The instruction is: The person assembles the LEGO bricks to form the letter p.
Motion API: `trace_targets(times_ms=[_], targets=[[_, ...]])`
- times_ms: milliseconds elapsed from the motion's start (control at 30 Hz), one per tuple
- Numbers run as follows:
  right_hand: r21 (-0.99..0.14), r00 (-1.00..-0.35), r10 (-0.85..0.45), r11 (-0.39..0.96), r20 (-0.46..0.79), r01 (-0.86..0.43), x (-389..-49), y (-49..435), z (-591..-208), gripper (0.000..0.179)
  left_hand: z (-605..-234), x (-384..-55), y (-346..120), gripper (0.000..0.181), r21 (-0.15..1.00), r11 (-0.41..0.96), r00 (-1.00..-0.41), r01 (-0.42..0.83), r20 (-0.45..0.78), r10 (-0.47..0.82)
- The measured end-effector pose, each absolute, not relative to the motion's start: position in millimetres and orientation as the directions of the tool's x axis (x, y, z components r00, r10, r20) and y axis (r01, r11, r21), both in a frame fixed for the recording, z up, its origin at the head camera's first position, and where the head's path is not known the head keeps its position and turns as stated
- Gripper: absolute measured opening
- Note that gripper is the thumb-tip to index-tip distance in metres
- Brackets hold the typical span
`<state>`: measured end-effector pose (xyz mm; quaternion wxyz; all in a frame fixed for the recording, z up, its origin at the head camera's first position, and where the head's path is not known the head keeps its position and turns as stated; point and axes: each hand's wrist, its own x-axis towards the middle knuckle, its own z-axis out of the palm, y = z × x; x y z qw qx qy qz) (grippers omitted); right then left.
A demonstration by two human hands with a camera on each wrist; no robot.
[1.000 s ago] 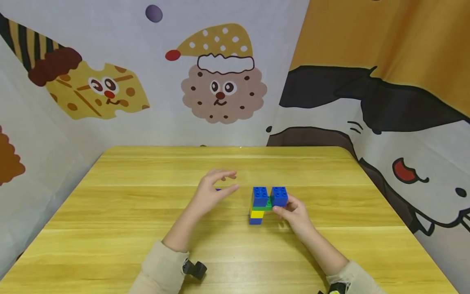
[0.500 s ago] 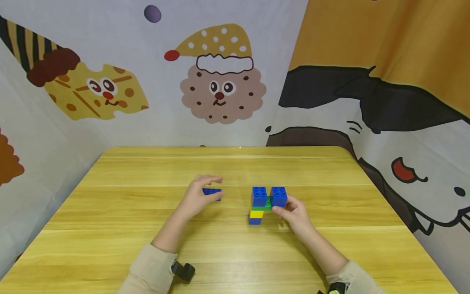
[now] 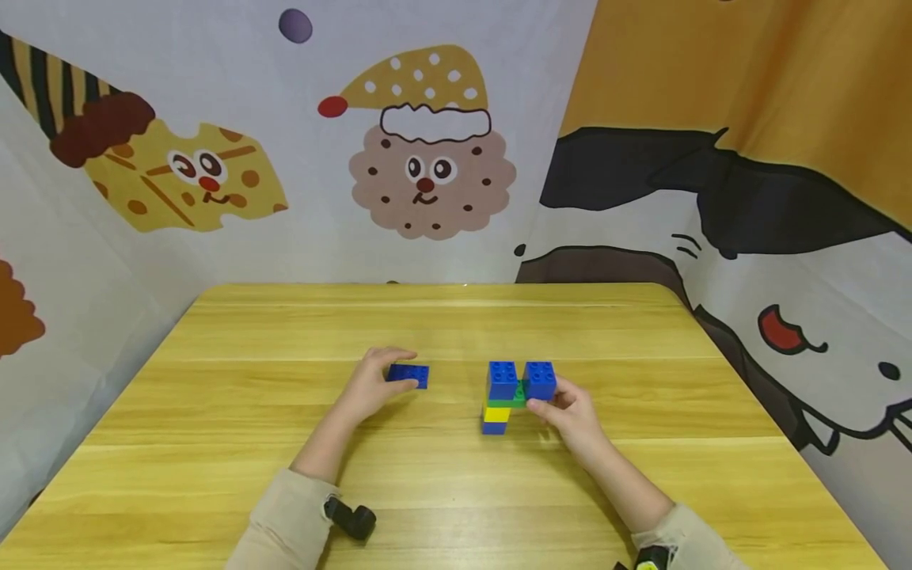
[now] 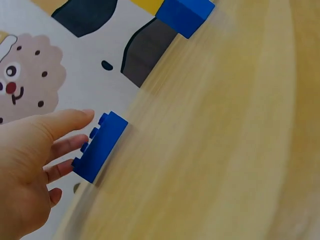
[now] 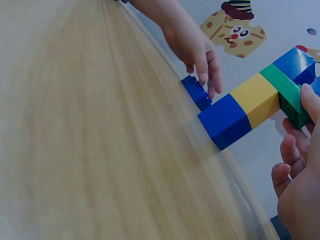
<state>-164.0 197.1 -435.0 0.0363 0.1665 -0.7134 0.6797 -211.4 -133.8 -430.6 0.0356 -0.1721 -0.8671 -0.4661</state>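
Note:
On the table lies a long blue brick (image 3: 411, 375), studs up. My left hand (image 3: 369, 386) reaches over it in the head view, thumb and fingers spread at its left part. In the left wrist view the thumb (image 4: 75, 121) hovers by the studs of the blue brick (image 4: 101, 147); contact cannot be made out. My right hand (image 3: 573, 419) grips the right end of a stacked brick model (image 3: 497, 415): blue at the bottom, then yellow, a green plate-like brick across, and two blue bricks on top. In the right wrist view, the thumb presses near the green brick (image 5: 285, 92).
The wooden table (image 3: 456, 491) spans the lower part of the head view. Behind it hangs a printed cartoon curtain (image 3: 313, 261). A black camera mount (image 3: 351, 518) sits on the left sleeve.
My left hand has moved left and slightly down, over the long blue brick, which was mostly hidden behind it before. The right hand and the brick model have stayed in place.

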Motion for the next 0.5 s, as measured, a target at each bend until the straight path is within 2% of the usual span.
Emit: trace_targets(times_ms=[500], targets=[[-0.965,-0.948,-0.186,0.012,0.257,-0.264,-165,198,-435,0.027,-449,-216,-140,0.04,0.776,0.551,-0.947,0.307,0.189,0.262]])
